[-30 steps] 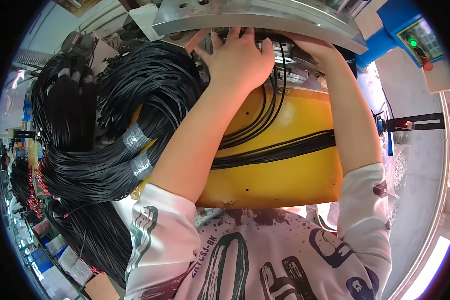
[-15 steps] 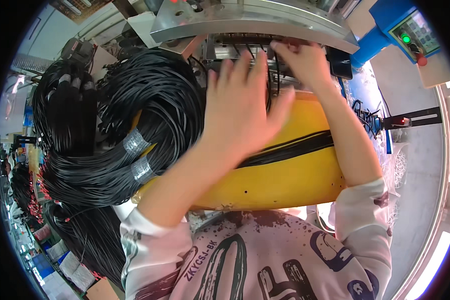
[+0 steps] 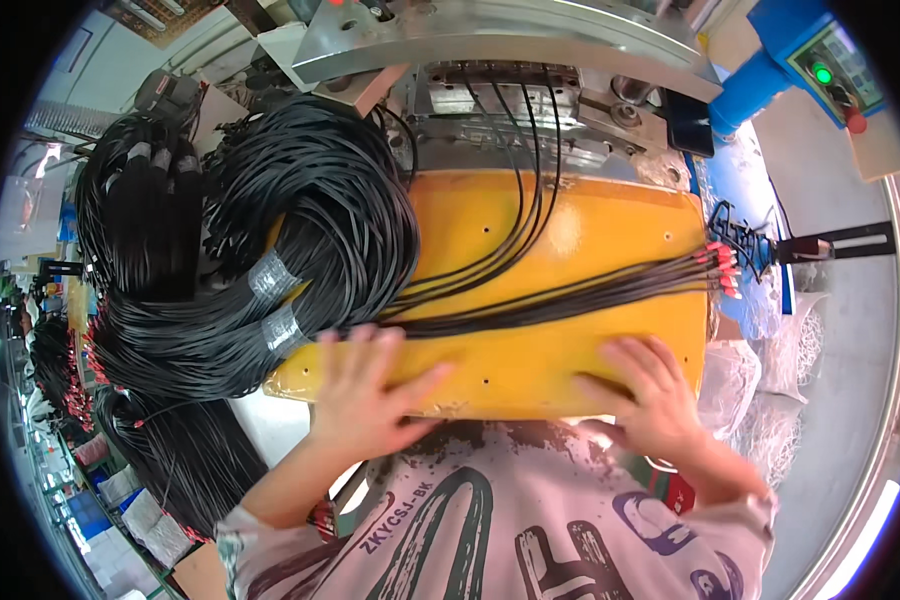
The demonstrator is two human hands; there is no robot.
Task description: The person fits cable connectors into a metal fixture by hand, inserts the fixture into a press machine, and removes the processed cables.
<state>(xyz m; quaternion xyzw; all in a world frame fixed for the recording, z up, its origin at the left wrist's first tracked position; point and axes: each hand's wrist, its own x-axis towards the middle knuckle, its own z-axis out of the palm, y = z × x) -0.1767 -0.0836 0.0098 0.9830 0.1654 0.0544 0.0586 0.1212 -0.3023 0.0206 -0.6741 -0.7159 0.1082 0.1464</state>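
Observation:
Both hands are at the near edge of a yellow board. My left hand, somewhat blurred, spreads its fingers beside the near end of a strand of black cables and holds nothing. My right hand lies with fingers stretched over the board's near right part, also with nothing in it. The strand runs across the board to red-and-white tips at its right edge. Several single cables curve up from the board into a metal mould beneath a thick steel plate.
A large coil of black cables, bound with clear tape, covers the board's left side. More cable bundles hang farther left. A blue control box stands at the far right, near a dark phone-like slab. Plastic bags lie right.
Both hands have left the mould area and come back toward me, to the board's near edge. The cables running into the mould and the red-and-white tips are now uncovered.

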